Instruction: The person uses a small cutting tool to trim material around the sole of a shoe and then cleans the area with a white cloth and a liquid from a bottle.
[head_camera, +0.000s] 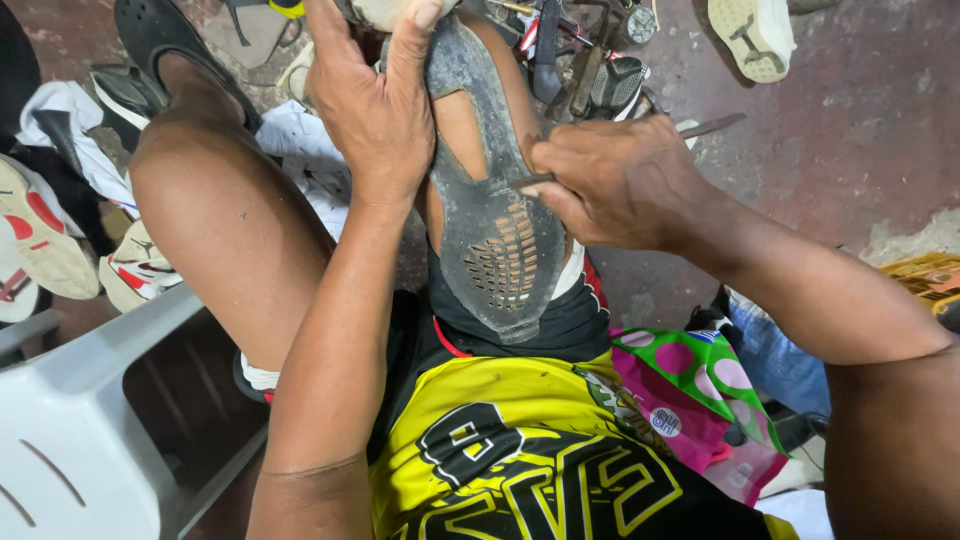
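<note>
Item 1: left hand (375, 110). We see it reaching forward from a straight forearm, back of the hand up, fingers curled over the far end of a worn black shoe sole (490, 200) and gripping it closed.

Item 2: shoe sole. We find it between the 2 hands, tread side up, resting along the right thigh, its perforated end toward the body and a long opening down its middle.

Item 3: right hand (610, 185). We note the forearm coming in from the right, wrist bent, fingers pinched shut around a thin metal tool (700, 128); the tool's near tip touches the sole's right edge, and its far end sticks out past the knuckles.

Item 4: surroundings. Left of the left forearm we record a bare knee (215, 190) and a grey plastic chair (90, 400). Beyond it lie several loose shoes (50, 240). Beneath the right forearm sits a green and pink spotted bag (700, 390). Ahead of both hands we list a cluster of metal tools (590, 60) on the concrete floor (850, 120).
</note>
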